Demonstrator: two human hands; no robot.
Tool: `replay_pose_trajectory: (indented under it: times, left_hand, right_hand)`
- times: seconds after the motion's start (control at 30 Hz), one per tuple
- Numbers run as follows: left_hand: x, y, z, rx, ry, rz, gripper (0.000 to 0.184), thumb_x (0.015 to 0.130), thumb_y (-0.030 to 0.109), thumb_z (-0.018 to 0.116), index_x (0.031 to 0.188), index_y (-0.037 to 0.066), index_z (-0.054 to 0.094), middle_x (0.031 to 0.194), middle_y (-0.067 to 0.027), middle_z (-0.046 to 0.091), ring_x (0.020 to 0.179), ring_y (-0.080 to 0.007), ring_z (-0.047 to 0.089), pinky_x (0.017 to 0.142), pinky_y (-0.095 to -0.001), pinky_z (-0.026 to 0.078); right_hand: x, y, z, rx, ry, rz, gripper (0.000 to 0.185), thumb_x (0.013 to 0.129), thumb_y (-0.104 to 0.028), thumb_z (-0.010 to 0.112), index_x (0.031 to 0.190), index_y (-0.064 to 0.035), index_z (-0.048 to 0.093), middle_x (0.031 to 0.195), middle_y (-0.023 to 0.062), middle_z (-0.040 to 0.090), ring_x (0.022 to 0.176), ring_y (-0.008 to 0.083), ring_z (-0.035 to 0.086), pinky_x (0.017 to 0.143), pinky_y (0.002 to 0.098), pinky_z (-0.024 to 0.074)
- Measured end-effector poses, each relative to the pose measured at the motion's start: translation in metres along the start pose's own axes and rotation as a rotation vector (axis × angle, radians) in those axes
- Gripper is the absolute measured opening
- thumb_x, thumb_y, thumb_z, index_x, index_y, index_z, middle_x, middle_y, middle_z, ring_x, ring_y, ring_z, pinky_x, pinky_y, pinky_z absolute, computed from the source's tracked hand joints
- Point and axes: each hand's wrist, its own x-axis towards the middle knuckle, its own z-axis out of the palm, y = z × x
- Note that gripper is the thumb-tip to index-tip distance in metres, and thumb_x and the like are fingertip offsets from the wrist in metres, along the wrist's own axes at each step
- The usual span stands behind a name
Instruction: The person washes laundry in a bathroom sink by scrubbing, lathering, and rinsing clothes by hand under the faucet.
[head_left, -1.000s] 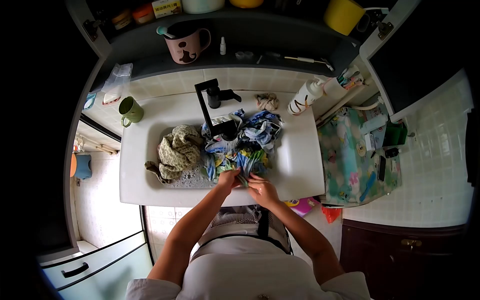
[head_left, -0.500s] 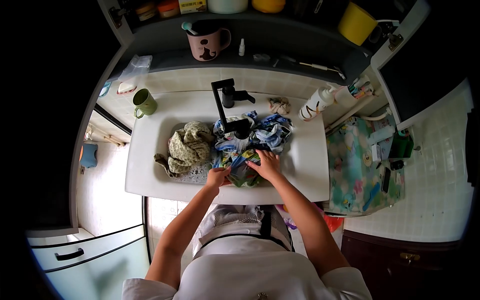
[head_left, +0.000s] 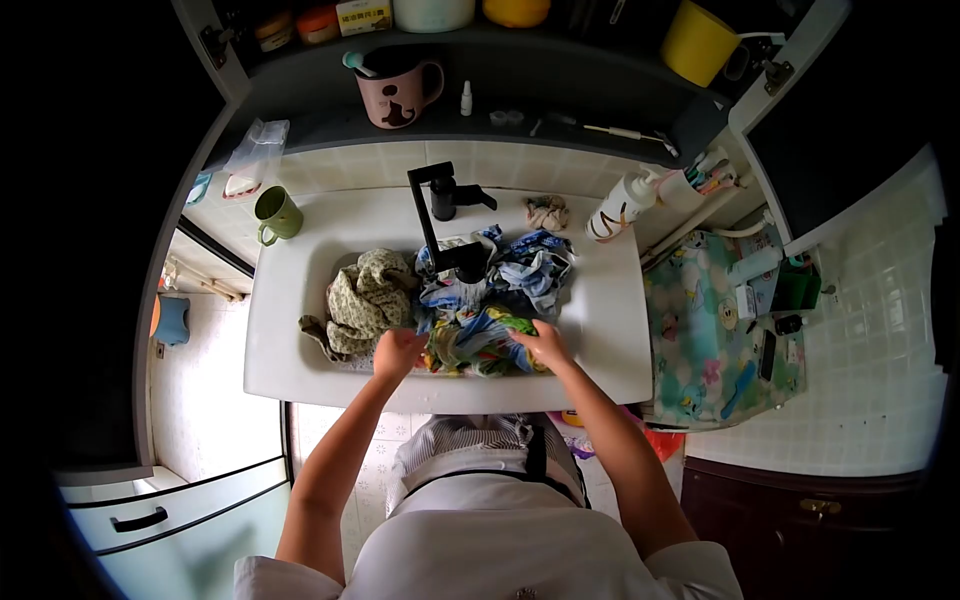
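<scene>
From here I see the crumpled blue, yellow and green printed cloth (head_left: 470, 342) lying lengthwise between the tightly curled left hand (head_left: 398, 352) and half-closed right hand (head_left: 545, 346), each gripping an end.

The white sink (head_left: 608, 345) holds clothes (head_left: 448, 294), a green cup (head_left: 279, 214), a bottle (head_left: 620, 207).

We take bearings from the tap (head_left: 442, 200). Its spout hides a strip of the blue clothes (head_left: 532, 272); clothes cover most of the sink (head_left: 612, 330) floor. Below and left of the tap, left hand (head_left: 400, 352): fingers curled out of our sight, grip unclear. Below and right, right hand (head_left: 545, 348): some fingertips hidden at the patterned cloth (head_left: 480, 342), hold uncertain. Above, white tub (head_left: 433, 14) cut by top edge; box (head_left: 364, 17) lettering too small for us to read.
</scene>
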Motion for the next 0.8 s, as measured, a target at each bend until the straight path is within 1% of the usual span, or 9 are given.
replay_pose_trajectory:
  times: [0.03,0.07,0.1,0.23,0.3,0.47,0.6,0.7,0.8]
  left_hand:
    - [0.005,-0.005,0.0,-0.073,0.008,0.023,0.041,0.072,0.04,0.061,0.062,0.0,0.058,0.057,-0.0066,0.059,0.052,-0.0137,0.058,0.052,-0.0262,0.046]
    - [0.013,-0.008,0.008,0.096,-0.035,0.058,0.04,0.068,0.039,0.065,0.072,0.0,0.058,0.065,-0.0091,0.06,0.061,-0.0187,0.059,0.057,-0.0284,0.046]
    - [0.015,-0.006,0.015,0.108,-0.097,0.094,0.041,0.067,0.04,0.065,0.076,0.0,0.057,0.068,-0.0101,0.06,0.063,-0.0198,0.059,0.058,-0.0293,0.046]
    - [0.018,0.001,0.057,0.156,-0.337,0.208,0.05,0.063,0.04,0.069,0.089,0.0,0.054,0.082,-0.0141,0.057,0.073,-0.0231,0.057,0.065,-0.0325,0.046]
    - [0.017,0.007,0.077,0.429,-0.313,0.274,0.053,0.063,0.037,0.069,0.095,0.001,0.047,0.097,-0.0146,0.047,0.09,-0.0261,0.051,0.076,-0.0339,0.043]
    - [0.049,-0.013,0.131,0.069,-0.449,0.337,0.059,0.064,0.036,0.068,0.105,0.002,0.043,0.107,-0.0181,0.044,0.102,-0.0311,0.045,0.087,-0.0359,0.037]
    - [0.092,-0.075,0.204,0.118,-0.632,0.678,0.066,0.069,0.033,0.064,0.123,0.01,0.035,0.131,-0.0122,0.03,0.121,-0.0298,0.028,0.1,-0.0349,0.022]
    - [0.053,-0.023,0.15,0.076,-0.583,0.721,0.057,0.072,0.031,0.061,0.121,0.012,0.039,0.127,-0.0111,0.036,0.119,-0.028,0.03,0.099,-0.0346,0.024]
    - [0.037,-0.023,0.096,0.113,-0.498,0.525,0.042,0.076,0.022,0.057,0.114,0.009,0.046,0.108,-0.0106,0.052,0.103,-0.0229,0.047,0.088,-0.0319,0.036]
  right_hand:
    - [0.0,-0.007,-0.003,0.193,-0.01,-0.051,0.042,0.071,-0.04,0.062,0.085,-0.0005,0.057,0.079,0.0142,0.061,0.072,0.026,0.059,0.065,0.0317,0.0449]
    - [-0.007,-0.011,-0.007,0.728,-0.01,-0.069,0.024,0.073,-0.018,0.063,0.085,0.0018,0.059,0.081,0.0089,0.062,0.072,0.0163,0.059,0.066,0.025,0.0447]
    - [-0.015,-0.032,-0.024,0.716,0.009,-0.016,0.017,0.072,-0.005,0.061,0.085,0.0045,0.059,0.082,0.0065,0.061,0.074,0.0118,0.057,0.068,0.0219,0.0443]
    - [-0.031,-0.08,-0.068,0.821,0.143,-0.014,0.016,0.072,-0.004,0.06,0.085,0.0058,0.059,0.08,0.008,0.061,0.072,0.0125,0.058,0.066,0.0214,0.0446]
    - [-0.042,-0.107,-0.086,0.814,0.171,-0.057,0.016,0.071,-0.003,0.06,0.085,0.0056,0.059,0.078,0.0078,0.061,0.07,0.0122,0.058,0.065,0.0209,0.0448]
    - [-0.063,-0.172,-0.086,0.759,0.135,-0.189,0.016,0.069,0.0,0.062,0.085,0.0032,0.059,0.076,0.0049,0.06,0.067,0.0101,0.056,0.063,0.0204,0.0453]
    - [-0.063,-0.18,-0.063,0.693,-0.027,-0.249,0.027,0.07,0.0,0.061,0.097,0.003,0.055,0.083,0.004,0.059,0.074,0.009,0.056,0.067,0.0224,0.0462]
    - [-0.05,-0.155,-0.043,0.492,-0.118,-0.338,0.029,0.075,-0.005,0.059,0.102,0.0034,0.05,0.086,0.003,0.058,0.076,0.0081,0.054,0.07,0.0219,0.0444]
    - [-0.043,-0.127,-0.019,0.224,-0.172,-0.313,0.026,0.078,-0.015,0.059,0.097,-0.0001,0.051,0.086,0.0037,0.057,0.077,0.0098,0.054,0.068,0.0236,0.0436]
